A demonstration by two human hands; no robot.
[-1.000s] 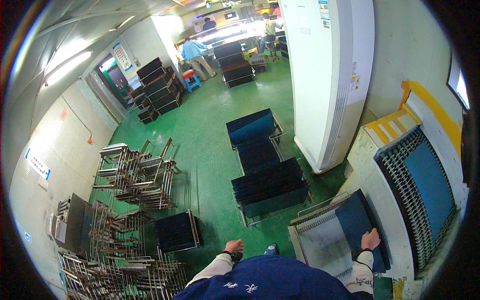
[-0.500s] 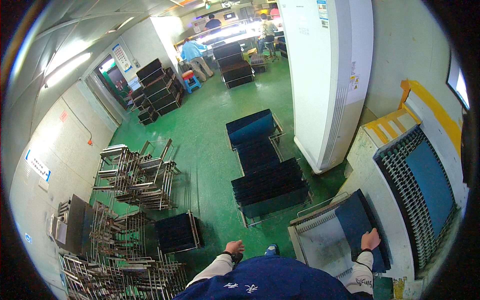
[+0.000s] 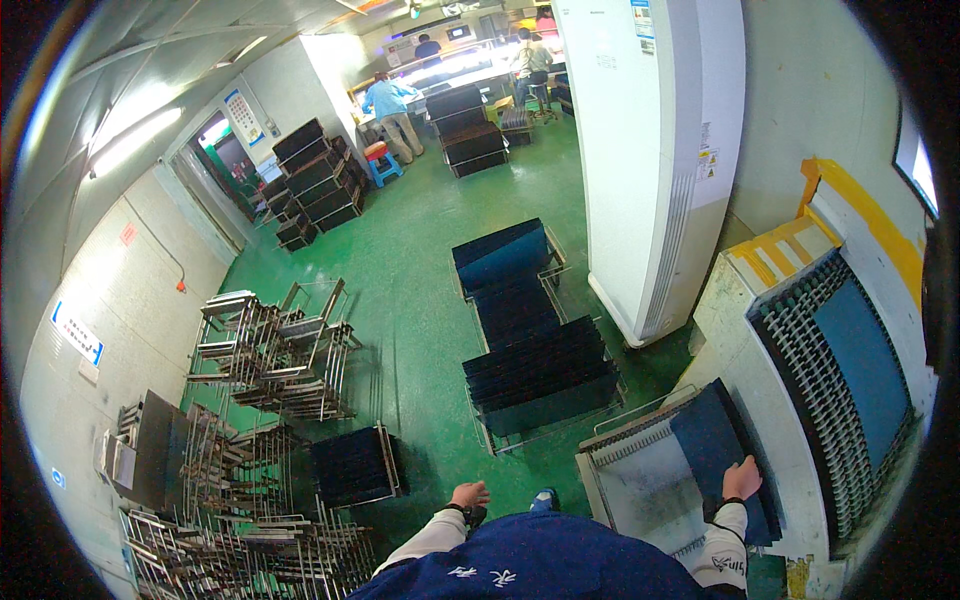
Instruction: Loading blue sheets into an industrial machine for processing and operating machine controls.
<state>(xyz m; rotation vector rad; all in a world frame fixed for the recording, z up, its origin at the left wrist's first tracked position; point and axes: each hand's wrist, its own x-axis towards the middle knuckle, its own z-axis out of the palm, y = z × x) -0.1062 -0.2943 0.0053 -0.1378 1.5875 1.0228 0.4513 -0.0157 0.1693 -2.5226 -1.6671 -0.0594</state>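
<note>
Fingers of the right hand [image 3: 741,479]: bent over the outer edge of a dark blue board [image 3: 698,435], grasping it; their far side is hidden.
Board's place: tilted at the right end of the near rack [image 3: 640,482], beside the machine [image 3: 735,310].
Near rack: pale base, toothed sides, at the person's right.
Fingers of the left hand [image 3: 468,495]: released, loosely curled, held out above the green floor [image 3: 420,260], well apart from the near rack.
Clothing: navy apron [image 3: 560,560], pale sleeves [image 3: 432,538], dark bands at the wrists; one blue-and-white shoe [image 3: 544,499] shows between the hands.
Machine: pale sides, yellow tape along the top, dark rollers [image 3: 800,345] facing up; a blue sheet [image 3: 862,375] lies on them.
Ahead: filled racks [image 3: 540,375] in a row on the floor, dark boards packed upright in the nearest.
Left side: wire racks [image 3: 270,350] massed along the wall, a black stack [image 3: 353,465] just beside them.
Cabinet [image 3: 640,180]: tall, white, standing between the filled racks and the machine.
Far end: a person in light blue [image 3: 385,97] leans at a brightly lit surface [image 3: 470,70], near a red-topped blue stool [image 3: 381,165].
</note>
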